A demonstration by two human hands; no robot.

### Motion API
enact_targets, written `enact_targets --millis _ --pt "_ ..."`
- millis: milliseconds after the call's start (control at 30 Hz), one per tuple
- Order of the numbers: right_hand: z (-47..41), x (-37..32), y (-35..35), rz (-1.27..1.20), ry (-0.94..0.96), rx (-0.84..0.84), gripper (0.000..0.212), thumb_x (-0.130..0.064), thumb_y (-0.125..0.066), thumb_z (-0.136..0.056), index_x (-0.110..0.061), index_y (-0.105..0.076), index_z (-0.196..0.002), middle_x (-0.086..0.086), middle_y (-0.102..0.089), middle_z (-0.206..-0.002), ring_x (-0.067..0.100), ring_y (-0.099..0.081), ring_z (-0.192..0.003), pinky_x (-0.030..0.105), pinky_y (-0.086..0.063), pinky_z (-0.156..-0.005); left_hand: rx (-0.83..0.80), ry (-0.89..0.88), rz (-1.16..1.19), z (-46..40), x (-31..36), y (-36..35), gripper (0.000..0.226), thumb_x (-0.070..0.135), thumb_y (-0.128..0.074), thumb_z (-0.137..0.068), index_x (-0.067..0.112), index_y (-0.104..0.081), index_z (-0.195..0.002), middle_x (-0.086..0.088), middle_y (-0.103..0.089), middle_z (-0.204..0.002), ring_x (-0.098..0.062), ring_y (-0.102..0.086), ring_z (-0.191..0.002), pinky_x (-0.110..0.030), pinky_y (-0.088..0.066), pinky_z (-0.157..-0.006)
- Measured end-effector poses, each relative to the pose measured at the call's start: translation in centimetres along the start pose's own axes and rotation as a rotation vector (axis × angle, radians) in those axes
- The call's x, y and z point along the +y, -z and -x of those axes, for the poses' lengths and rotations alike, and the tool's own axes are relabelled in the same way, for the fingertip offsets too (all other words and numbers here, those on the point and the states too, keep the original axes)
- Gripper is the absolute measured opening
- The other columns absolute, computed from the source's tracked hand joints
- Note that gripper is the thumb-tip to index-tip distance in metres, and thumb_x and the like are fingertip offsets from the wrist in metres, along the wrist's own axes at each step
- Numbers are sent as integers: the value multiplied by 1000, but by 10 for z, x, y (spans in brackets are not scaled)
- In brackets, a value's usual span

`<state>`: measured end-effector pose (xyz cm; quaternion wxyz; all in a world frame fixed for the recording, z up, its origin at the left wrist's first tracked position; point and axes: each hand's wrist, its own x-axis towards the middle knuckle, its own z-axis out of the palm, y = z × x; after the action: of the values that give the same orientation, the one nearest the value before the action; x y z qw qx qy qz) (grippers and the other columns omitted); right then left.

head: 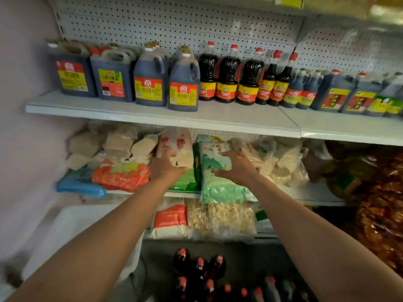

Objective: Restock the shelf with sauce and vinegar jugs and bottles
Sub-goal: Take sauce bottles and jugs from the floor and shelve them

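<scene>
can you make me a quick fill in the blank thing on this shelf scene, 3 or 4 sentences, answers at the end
1. Neither the left hand nor the right hand holds a ____.
2. The sauce jugs stand on the ____ shelf of those in view.
3. The right hand reaches toward a pale ____ bag.
4. The loose dark bottles waiting below have ____ caps.

Missing words: bottle; top; green; red

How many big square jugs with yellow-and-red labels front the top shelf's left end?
4: far-left jug, second jug, third jug, fourth jug. More caps show behind, so further jugs are partly hidden.
</scene>
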<state>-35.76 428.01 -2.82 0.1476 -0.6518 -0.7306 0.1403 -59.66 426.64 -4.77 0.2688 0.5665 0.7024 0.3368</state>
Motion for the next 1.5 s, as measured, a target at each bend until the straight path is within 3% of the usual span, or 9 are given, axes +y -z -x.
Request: enact_targets --millis 200,367,500,633,1000,1133,1267,1367,1500 --pt "87 35 -40 17 -65 -100 82 -53 -81 -76 -22 -49 -144 9 -45 -150 30 -37 -140 39 -34 -111 -105 84 -135 78 -43 -30 71 41 -84 -75 24 -53 -136 -12 -56 -136 -31 -53 -124 -39 -46 -101" --pt "128 52 -74 29 -145 -173 82 -54 -78 -78 -22 -46 -146 11 -44 -150 31 -38 -139 40 -35 -109 -208 147 -177 112 -70 -42 71 42 -83 -75 27 -52 -137 -14 -54 -132 -32 -54 -120 -40 -47 -100" --pt "147 55 -108 1 -217 -222 78 -51 -78 -79 -24 -47 -145 9 -45 -149 30 -39 -138 39 -37 -108 -260 153 -159 125 -100 -43 68 37 -84 -74 26 -54 -134 -13 -57 -128 -30 -56 -117 -29 -44 -92" --pt "164 57 -162 -75 -263 -268 72 -49 -77 -82 -21 -50 -143 9 -48 -145 30 -41 -136 40 -41 -109 -328 189 -165 136 -150 -58 65 41 -82 -76 23 -56 -134 -13 -56 -131 -31 -56 -119 -34 -44 -98" --pt "241 126 -385 -215 -385 -426 54 -47 -75 -85 -13 -66 -126 10 -65 -123 28 -57 -118 37 -46 -97 -498 388 -124 194 -354 -189 61 44 -79 -80 20 -58 -132 -7 -60 -134 -23 -56 -123 -26 -40 -89" --pt "262 159 -473 -327 -452 -435 45 -43 -76 -86 -14 -69 -120 -3 -64 -103 20 -62 -103 16 -39 -74 -566 507 -49 209 -439 -248 64 41 -78 -82 21 -53 -138 -12 -55 -140 -24 -54 -127 -32 -44 -97" --pt "272 191 -570 -474 -530 -466 45 -48 -75 -86 -22 -68 -122 -10 -65 -101 0 -60 -86 6 -41 -68 -605 578 98 214 -525 -307 68 35 -76 -85 24 -46 -144 -11 -43 -152 -24 -44 -139 -31 -39 -100" --pt "272 213 -647 -614 -598 -444 45 -50 -74 -86 -28 -67 -124 -14 -65 -103 -4 -60 -88 0 -42 -61 -621 569 143 207 -590 -352 71 37 -77 -83 29 -44 -146 -8 -40 -155 -20 -39 -142 -34 -38 -110" --pt "271 238 -743 -758 -552 -387 44 -55 -70 -86 -36 -65 -125 -24 -61 -107 -9 -59 -93 7 -46 -69 -668 458 153 191 -669 -409 84 46 -80 -75 44 -38 -147 2 -36 -158 -15 -35 -144 -34 -35 -113"
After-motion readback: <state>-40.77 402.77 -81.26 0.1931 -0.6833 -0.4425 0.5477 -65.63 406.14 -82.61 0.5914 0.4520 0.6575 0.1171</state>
